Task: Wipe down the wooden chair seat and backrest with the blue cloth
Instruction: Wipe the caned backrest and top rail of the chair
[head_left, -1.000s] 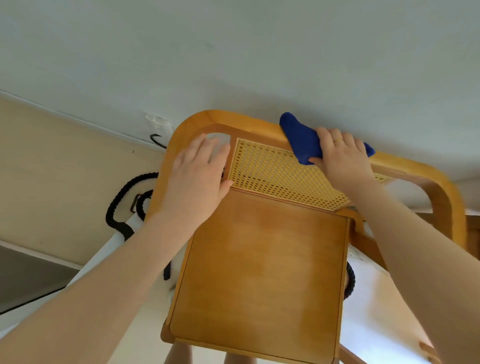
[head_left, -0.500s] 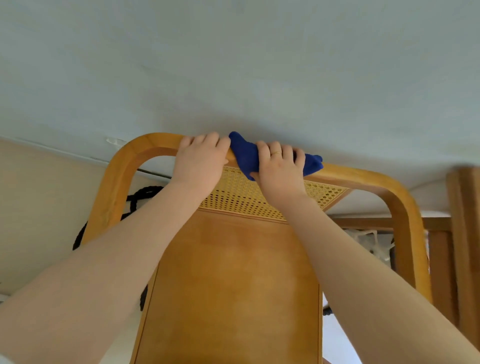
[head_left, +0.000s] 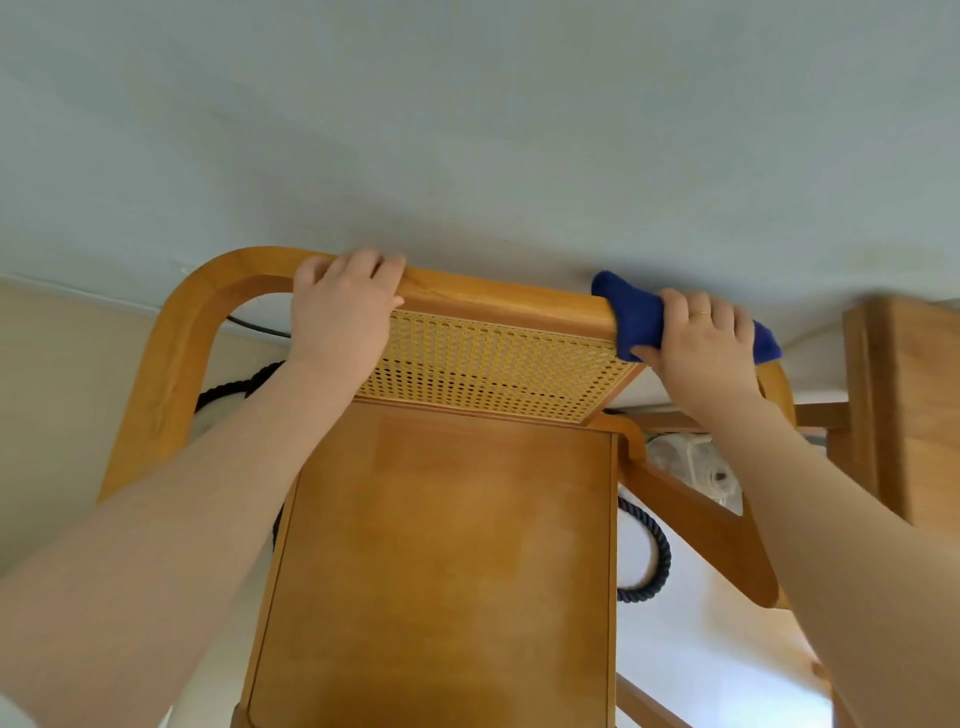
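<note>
At the left corner of the chair's top rail (head_left: 493, 299), the curved wooden frame (head_left: 171, 364) bends down toward the floor, with a black rope (head_left: 234, 387) showing through the gap behind it. Just right of that bend the left hand (head_left: 345, 312) lies over the rail, its grip clenched around the wood, fingers curled over the far edge and the thumb pointing along the near side. Below the rail, between the two hands, stretches the woven cane backrest (head_left: 493, 364), and nearer the camera the flat wooden chair seat (head_left: 441, 561) fills the middle of the view. At the right end of the rail the blue cloth (head_left: 631, 322) is wrapped over the wood where it starts to curve down; the right hand (head_left: 704, 343) grasps it, fingers folded over the top and the thumb pressed underneath, with a thin ring (head_left: 701, 313) on one finger. One end of the cloth sticks out left of the hand and another pokes out to its right. Beneath that forearm a second loop of dark rope (head_left: 657, 561) hangs beside the seat's right edge, and a wooden post (head_left: 904, 405) stands at the far right.
</note>
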